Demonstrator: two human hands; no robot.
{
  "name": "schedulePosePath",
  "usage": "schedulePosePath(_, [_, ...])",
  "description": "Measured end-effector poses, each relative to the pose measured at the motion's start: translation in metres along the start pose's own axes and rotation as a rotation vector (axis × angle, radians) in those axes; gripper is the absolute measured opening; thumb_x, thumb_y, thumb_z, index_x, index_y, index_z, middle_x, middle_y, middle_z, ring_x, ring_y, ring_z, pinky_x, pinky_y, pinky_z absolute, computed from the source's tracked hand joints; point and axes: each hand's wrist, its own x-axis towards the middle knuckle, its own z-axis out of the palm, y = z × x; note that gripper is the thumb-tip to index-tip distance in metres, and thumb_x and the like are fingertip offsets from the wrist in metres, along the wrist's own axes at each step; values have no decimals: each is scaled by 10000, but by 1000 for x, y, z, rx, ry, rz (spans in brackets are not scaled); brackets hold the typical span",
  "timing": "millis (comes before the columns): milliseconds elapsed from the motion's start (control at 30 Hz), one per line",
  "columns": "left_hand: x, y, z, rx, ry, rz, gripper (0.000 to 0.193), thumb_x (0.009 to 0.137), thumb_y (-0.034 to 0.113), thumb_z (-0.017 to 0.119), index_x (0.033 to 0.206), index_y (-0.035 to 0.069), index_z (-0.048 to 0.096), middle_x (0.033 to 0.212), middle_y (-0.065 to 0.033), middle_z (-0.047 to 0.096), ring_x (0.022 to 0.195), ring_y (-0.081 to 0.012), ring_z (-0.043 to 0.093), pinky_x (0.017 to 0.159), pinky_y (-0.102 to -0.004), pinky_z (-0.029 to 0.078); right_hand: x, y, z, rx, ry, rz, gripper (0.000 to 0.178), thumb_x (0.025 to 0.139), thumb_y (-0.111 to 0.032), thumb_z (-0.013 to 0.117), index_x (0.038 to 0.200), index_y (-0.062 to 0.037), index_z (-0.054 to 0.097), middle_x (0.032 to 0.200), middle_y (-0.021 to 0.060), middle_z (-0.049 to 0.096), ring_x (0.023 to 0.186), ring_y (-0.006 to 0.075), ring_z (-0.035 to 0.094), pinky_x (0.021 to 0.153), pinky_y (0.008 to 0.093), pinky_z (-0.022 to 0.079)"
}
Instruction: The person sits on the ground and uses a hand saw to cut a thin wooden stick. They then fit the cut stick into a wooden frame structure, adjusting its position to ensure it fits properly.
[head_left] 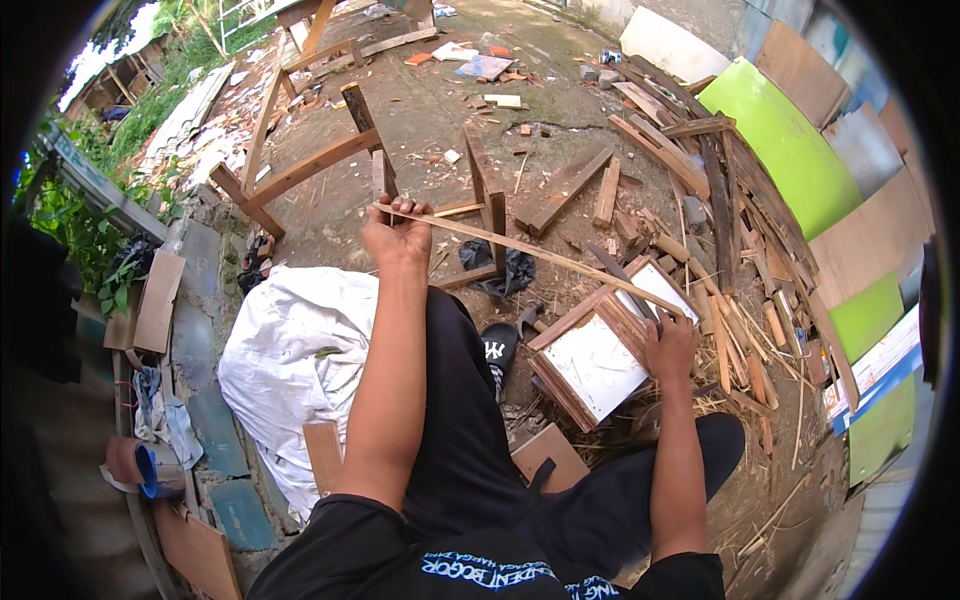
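Just beyond the knees, a thin wooden strip (455, 225) slants between the hands: the left hand (398, 234) pinches its left end, while the right hand (671, 348) curls its fingers round a dark blade (608, 262) by the other end. I'd keep the strip steady and the edge turned from the fingers. Near left, I can't tell what fills the white sack (290, 355) or blue-lined pot (125, 460).

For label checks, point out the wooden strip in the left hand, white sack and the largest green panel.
Wooden strip (545, 256): head view, middle stretch.
White sack (292, 345): head view, rumpled middle.
Green panel (780, 148): head view, face centre.
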Motion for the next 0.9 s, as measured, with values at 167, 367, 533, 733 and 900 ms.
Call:
schedulePosePath(167, [-8,6,-8,-105,2,-52,447,1134,371,255,947,68,524,718,-53,423,614,-179,419,636,-358,372,3,15,-23,79,152,50,278,985,-185,647,1210,-50,739,990,221,716,873,416,678,808,476,539])
schedulePosePath(367, [-17,11,-16,-187,48,-78,448,1126,363,228,942,76,519,690,-48,425,553,-166,374,559,-336,367,8,-19,-141,1174,-25,479,575,1091,-489,453,1299,-7,688,1139,115,730,897,221,687,797,369,533])
schedulePosePath(533, [-42,14,9,-306,-13,-69,431,1121,366,232,950,77,502,693,-48,420,542,-170,362,541,-348,353,19,-60,-242,697,-183,28,466,1042,-384,590,1324,-24,683,1232,136,693,1015,201,653,860,327,506])
schedulePosePath(733, [-64,38,51,-253,-280,-8,406,1145,387,286,1088,65,527,870,-92,524,766,-214,534,717,-406,504,70,-91,-289,275,-89,-193,349,875,-66,777,1215,-8,730,1050,187,753,897,223,685,851,358,525])
schedulePosePath(900, [-94,71,79,433,-311,172,422,1136,345,377,1281,-2,569,1028,-108,638,979,-227,671,891,-419,607,129,-79,-300,228,-50,-312,316,856,-51,786,1159,20,733,975,182,753,876,227,678,847,361,517])
